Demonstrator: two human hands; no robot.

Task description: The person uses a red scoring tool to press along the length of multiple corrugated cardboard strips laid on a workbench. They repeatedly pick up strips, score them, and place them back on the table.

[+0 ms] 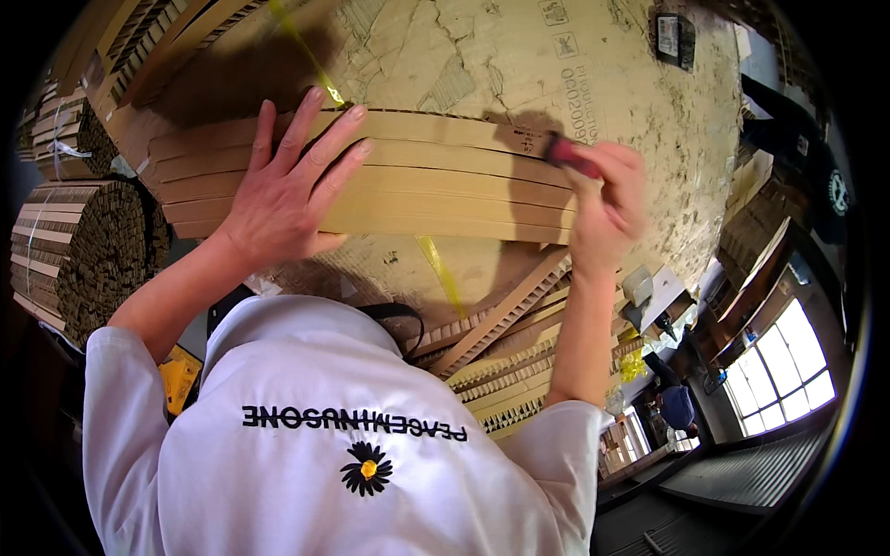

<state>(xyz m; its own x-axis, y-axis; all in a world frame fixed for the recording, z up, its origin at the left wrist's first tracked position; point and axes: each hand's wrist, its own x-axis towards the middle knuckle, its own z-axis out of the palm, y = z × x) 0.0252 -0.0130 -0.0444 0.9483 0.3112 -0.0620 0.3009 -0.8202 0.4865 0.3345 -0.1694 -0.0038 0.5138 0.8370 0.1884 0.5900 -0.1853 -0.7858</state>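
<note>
Several long tan cardboard strips (436, 171) lie side by side as a flat stack on a cardboard-covered table. My left hand (287, 190) rests on their left part, fingers spread, holding nothing. Over their right end, my right hand (607, 199) is closed around a short red tool with a dark end (573, 156). Motion blurs it, and I cannot tell its exact kind. Small dark marks (527, 139) show on the strip just left of the tool. A yellow strap (440, 273) emerges on the near side of the stack and again beyond it.
Bundled rolls of cardboard strips (88, 250) stand at the left. More slotted strips (510, 371) lie between my body and the table. A small black object (675, 42) sits at the far right of the tabletop. Another person (675, 403) appears in the background, near a window (779, 371).
</note>
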